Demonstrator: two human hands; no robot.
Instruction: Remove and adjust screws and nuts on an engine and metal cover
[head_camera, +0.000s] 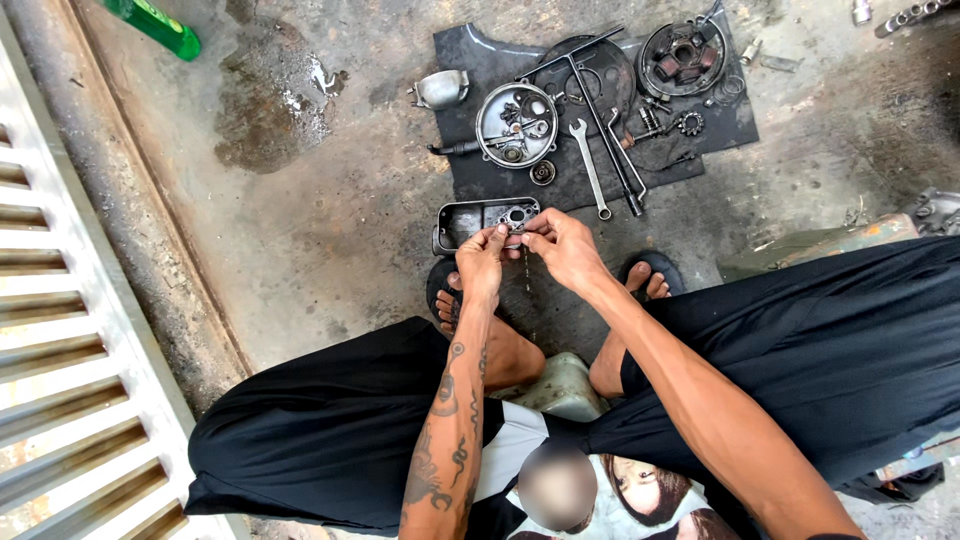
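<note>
My left hand (481, 262) and my right hand (563, 248) meet just above my feet, and their fingertips pinch a small metal part (516, 232) between them. The part is mostly hidden by the fingers. Right behind the hands a rectangular grey metal cover (462, 222) lies on the concrete floor. Further back a black mat (470, 60) carries a round engine cover (516, 124), a flywheel-like round part (683, 58), a combination spanner (591, 168), a long T-handle wrench (606, 120) and several small gears and bolts.
A green bottle (155, 24) lies at the top left. A white ribbed metal shutter (60, 330) runs down the left side. An oily stain (270, 100) marks the floor. My sandalled feet (650, 280) flank a small pale stool (560, 388). A curved metal piece (440, 88) lies left of the mat.
</note>
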